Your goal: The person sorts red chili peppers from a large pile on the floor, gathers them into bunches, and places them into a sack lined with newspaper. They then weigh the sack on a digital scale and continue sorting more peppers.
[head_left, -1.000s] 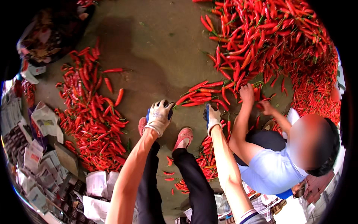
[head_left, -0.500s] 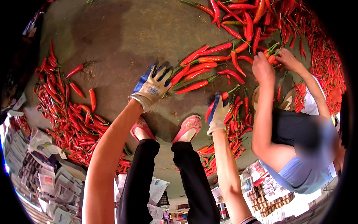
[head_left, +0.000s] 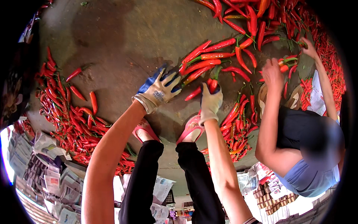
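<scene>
My left hand (head_left: 159,89), in a cream and blue glove, has its fingers spread low over the floor (head_left: 112,41), at the lower-left end of a loose row of red chili peppers (head_left: 203,64). Just to its right, my right hand (head_left: 210,101), gloved the same way, is closed on red chili peppers (head_left: 213,85), with a green stalk showing above the fingers. A pepper (head_left: 192,94) lies between my hands. A smaller heap of peppers (head_left: 236,138) lies beside my right forearm.
A long pepper pile (head_left: 74,123) spreads on the left; a larger one (head_left: 313,26) fills the upper right. A co-worker (head_left: 283,156) crouches at my right, both bare hands (head_left: 272,74) among peppers. My pink shoes (head_left: 190,128) stand below my hands. Newspapers (head_left: 63,186) lie along the lower left.
My right hand has closed on peppers and moved up and left toward my left hand. My left hand has shifted slightly right. The co-worker's far hand has moved outward to the right.
</scene>
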Demonstrator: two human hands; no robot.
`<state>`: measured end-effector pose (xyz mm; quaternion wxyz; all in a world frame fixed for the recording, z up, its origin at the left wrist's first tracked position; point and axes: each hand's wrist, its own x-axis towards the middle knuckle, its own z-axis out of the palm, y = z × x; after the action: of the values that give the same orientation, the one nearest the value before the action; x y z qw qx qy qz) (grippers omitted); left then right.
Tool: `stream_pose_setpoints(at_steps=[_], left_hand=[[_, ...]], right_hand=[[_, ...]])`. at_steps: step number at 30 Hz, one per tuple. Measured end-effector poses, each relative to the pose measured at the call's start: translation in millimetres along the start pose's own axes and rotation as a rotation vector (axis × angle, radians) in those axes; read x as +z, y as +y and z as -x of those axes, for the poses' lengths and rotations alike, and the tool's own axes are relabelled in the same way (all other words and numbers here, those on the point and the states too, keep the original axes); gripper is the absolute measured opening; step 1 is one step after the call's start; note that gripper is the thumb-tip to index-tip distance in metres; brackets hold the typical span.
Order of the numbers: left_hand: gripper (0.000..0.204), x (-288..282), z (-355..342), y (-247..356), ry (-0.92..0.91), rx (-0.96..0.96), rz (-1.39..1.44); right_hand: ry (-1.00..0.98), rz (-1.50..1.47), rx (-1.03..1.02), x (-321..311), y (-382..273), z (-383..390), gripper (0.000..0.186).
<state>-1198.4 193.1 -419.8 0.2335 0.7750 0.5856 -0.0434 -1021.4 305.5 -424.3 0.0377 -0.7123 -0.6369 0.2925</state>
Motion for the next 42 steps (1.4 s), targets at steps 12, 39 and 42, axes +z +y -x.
stream_pose_setpoints(at_steps=[12, 39, 42], left_hand=[[0.041, 5.4, 20.1, 5.9, 0.031, -0.115, 0.03], [0.057, -38.8, -87.2, 15.0, 0.087, -0.634, 0.56], [0.059, -29.1, -67.1, 12.7, 0.34, -0.889, 0.728]], right_hand=[[-0.473, 0.858, -1.143, -19.5, -56.5, -23.0, 0.054], [-0.623, -1.637, 0.433, -85.5, -4.3, -18.6, 0.034], [-0.591, -1.314, 0.347, -69.9, -1.6, -49.3, 0.028]])
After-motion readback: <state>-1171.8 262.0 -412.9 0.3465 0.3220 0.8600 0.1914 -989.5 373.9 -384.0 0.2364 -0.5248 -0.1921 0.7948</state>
